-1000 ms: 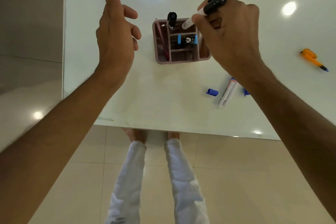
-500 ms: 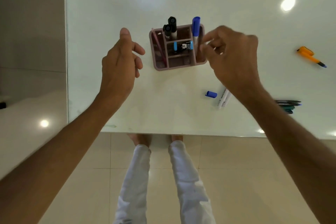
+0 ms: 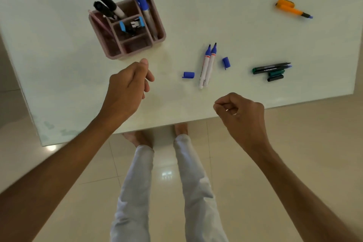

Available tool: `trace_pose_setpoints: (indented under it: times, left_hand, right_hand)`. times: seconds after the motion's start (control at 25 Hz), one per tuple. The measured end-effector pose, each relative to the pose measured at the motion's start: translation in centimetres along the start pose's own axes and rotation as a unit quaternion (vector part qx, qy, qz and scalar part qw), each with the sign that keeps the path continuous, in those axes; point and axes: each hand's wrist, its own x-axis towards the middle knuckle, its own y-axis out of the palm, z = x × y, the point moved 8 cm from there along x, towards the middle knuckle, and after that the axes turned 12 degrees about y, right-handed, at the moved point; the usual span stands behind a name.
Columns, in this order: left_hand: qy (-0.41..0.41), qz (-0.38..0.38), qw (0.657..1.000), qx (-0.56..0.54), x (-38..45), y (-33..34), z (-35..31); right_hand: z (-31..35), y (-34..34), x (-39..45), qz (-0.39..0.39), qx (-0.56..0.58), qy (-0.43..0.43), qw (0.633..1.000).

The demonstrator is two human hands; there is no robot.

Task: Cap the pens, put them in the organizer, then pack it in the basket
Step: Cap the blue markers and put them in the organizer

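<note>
A pink organizer [image 3: 137,53] stands on the white table [image 3: 225,6]. In it stand two black-capped markers [image 3: 109,7], a blue-capped marker [image 3: 142,4] and a pink pen [image 3: 99,22]. Two uncapped blue markers [image 3: 207,65] lie side by side on the table, with one blue cap [image 3: 188,75] to their left and another [image 3: 226,62] to their right. Thin green and black pens [image 3: 271,68] lie further right, with loose caps [image 3: 275,75] below them. My left hand [image 3: 127,88] hovers just in front of the organizer, loosely curled and empty. My right hand [image 3: 239,112] is curled over the table's near edge, holding nothing.
An orange uncapped pen [image 3: 290,10] lies at the far right of the table. Blue binder clips [image 3: 131,25] sit in the organizer's middle compartment. The table's near edge [image 3: 176,124] runs just below my hands; my legs and the tiled floor are beneath. No basket is in view.
My right hand let go of the black-capped marker into the organizer, then drew back to the table's near edge. My left hand dropped lower. The camera tilted, showing more of the table's right side.
</note>
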Motion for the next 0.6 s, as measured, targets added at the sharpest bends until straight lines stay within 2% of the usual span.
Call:
trace_pose_setpoints:
  times: [0.2,0.32,0.36,0.48,0.52,0.6]
  left_hand:
    - [0.004,0.050,0.997,0.057,1.2,3.6,-1.7]
    - [0.017,0.081,0.985,0.148,2.5,6.0,-2.2]
    - [0.039,0.094,0.973,0.206,3.0,7.0,-2.4]
    - [0.132,0.158,0.908,0.366,4.1,11.3,-2.6]
    - [0.150,0.173,0.893,0.389,4.5,12.4,-2.7]
    - [0.160,0.187,0.886,0.393,5.2,13.6,-2.7]
  right_hand:
    - [-0.7,-2.3,1.9,-0.033,0.010,0.000,0.999]
    - [-0.2,-2.2,3.7,-0.040,0.006,-0.004,0.999]
    - [0.1,-2.0,4.3,-0.043,-0.002,-0.008,0.999]
    - [1.8,-0.5,6.5,-0.045,-0.025,-0.029,0.998]
    - [2.4,0.2,7.2,-0.041,-0.024,-0.029,0.998]
    - [3.6,2.0,8.7,-0.032,-0.025,-0.026,0.999]
